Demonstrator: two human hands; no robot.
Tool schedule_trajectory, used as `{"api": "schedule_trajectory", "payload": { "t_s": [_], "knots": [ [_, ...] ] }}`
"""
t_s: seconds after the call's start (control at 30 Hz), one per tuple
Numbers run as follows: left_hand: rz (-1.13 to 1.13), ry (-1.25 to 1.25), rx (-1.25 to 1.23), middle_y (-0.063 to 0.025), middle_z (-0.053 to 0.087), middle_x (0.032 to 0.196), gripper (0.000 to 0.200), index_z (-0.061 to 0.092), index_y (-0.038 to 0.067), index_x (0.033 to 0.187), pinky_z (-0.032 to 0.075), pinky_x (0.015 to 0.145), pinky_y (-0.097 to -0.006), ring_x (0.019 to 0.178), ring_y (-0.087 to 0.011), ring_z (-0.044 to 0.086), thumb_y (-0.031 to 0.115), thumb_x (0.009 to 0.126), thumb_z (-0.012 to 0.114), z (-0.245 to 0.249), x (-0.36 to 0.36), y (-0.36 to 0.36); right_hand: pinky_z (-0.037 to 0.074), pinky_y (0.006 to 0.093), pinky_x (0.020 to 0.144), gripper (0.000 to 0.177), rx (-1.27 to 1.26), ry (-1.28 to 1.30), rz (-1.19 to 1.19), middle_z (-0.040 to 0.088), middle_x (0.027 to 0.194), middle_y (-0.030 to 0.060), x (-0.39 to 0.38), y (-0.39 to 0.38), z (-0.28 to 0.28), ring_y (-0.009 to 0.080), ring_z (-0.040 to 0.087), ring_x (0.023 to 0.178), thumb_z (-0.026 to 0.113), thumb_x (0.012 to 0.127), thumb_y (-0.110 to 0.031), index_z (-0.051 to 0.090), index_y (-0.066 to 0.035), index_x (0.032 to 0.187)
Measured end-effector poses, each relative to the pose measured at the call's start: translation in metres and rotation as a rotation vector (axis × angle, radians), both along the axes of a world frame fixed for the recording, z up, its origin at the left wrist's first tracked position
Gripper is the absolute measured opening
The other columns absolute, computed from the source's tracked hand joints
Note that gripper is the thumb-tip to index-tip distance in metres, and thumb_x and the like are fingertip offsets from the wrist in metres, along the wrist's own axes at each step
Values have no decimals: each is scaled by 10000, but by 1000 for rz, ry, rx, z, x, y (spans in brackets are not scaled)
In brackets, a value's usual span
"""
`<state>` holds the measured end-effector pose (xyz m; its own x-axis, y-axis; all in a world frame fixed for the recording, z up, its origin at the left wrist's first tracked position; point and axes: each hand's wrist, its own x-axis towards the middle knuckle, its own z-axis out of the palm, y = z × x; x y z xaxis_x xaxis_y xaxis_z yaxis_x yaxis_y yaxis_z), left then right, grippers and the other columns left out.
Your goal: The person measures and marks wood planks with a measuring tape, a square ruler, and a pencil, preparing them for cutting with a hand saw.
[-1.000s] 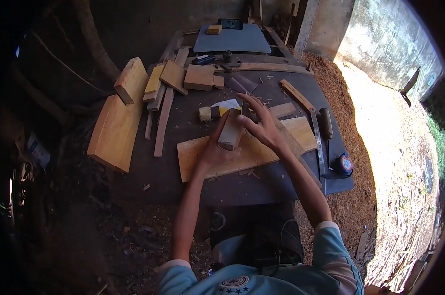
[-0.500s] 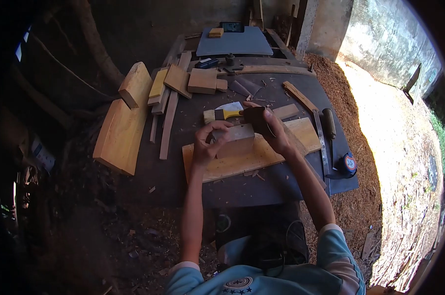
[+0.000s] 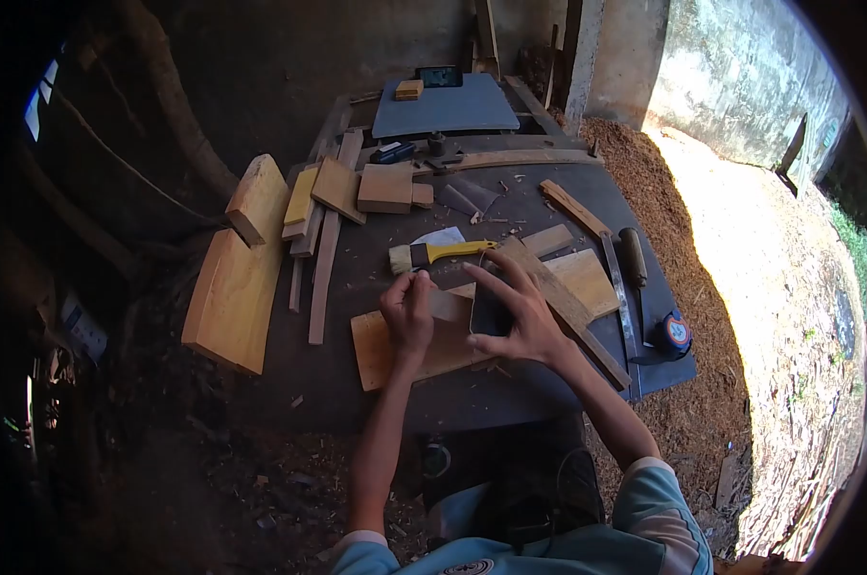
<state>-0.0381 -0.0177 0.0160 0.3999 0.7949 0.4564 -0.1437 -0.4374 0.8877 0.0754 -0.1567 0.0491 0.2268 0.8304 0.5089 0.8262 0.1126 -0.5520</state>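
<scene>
My left hand is closed at the left end of a small wooden block, its fingers pinched near the top corner. At the block's right end, my right hand curves around a dark sheet that looks like sandpaper, thumb below and fingers spread above. Whether the sheet presses on the block cannot be made out. Under the hands lies a wide light board. Just beyond them rests a paintbrush with a yellow handle.
A narrow wood strip crosses the board at right. Near the right edge lie a try square, a wooden-handled tool and a tape measure. Wood blocks and thick planks occupy the left side. Dark sheets lie behind the brush.
My right hand has come down and turned, bringing the dark sheet from above the block to its right end. My left hand's fingers have closed in. The view has shifted slightly.
</scene>
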Motion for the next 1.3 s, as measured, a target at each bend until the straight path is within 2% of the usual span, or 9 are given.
{"api": "schedule_trajectory", "payload": {
  "t_s": [0.13,0.33,0.47,0.67,0.87,1.0,1.1,1.23,1.3],
  "knots": [
    [-21,-54,-9,-28,496,550,277,528,-20,644,326,496,-249,549,-60,438,154,854,479,-4,3,5,254,476,995,810,3,-161,19,337,1322,208,-11,-3,3,365,349,1215,659,598,-510,437,-186,1307],
    [-76,-77,-23,-29,494,546,272,523,-17,638,330,496,-247,554,-60,438,153,843,469,-5,5,5,306,466,922,799,-20,-9,-115,372,1258,201,-6,10,-3,362,400,1128,678,571,-473,443,-240,1298],
    [-75,-76,-17,-19,489,557,263,515,-14,642,333,500,-245,564,-57,438,152,840,466,-6,4,9,355,462,874,798,-60,-270,-48,394,1207,226,-19,-5,16,375,428,1091,689,590,-429,415,-210,1307],
    [-96,-77,-80,-16,476,556,269,497,-13,630,334,501,-243,565,-57,432,151,839,452,-8,6,11,366,490,877,894,-55,28,80,417,1177,246,-21,15,-10,420,481,1024,725,597,-422,312,-173,1349],
    [-170,-32,-164,-17,477,550,294,482,-5,612,333,479,-250,529,-67,429,171,844,443,-3,3,10,366,470,888,875,18,-396,31,409,1203,229,-41,0,5,404,462,1039,718,575,-471,364,-190,1324],
    [-62,-18,-33,-16,467,532,307,485,-6,611,331,464,-256,505,-68,419,189,845,449,-1,6,6,356,486,892,870,-78,-15,-75,386,1225,244,-9,13,3,403,446,1072,693,573,-521,372,-222,1324],
    [-133,-59,-80,-13,467,535,310,490,-4,614,330,468,-251,513,-65,422,195,848,450,-5,3,9,344,497,922,876,-64,-291,-14,350,1264,256,-41,0,3,418,421,1116,718,572,-461,363,-233,1339],
    [-96,-42,-67,-11,478,544,308,493,-2,617,335,471,-248,514,-64,429,195,849,451,0,3,6,332,483,938,903,-194,70,-62,359,1258,261,-14,12,12,432,421,1106,718,572,-500,325,-297,1360],
    [-140,-63,-96,-7,479,548,301,493,-1,621,335,475,-246,516,-62,427,190,849,449,2,3,5,336,484,927,903,-132,-126,-15,369,1253,262,-30,6,13,432,426,1096,707,587,-470,322,-238,1371]
  ]
}}
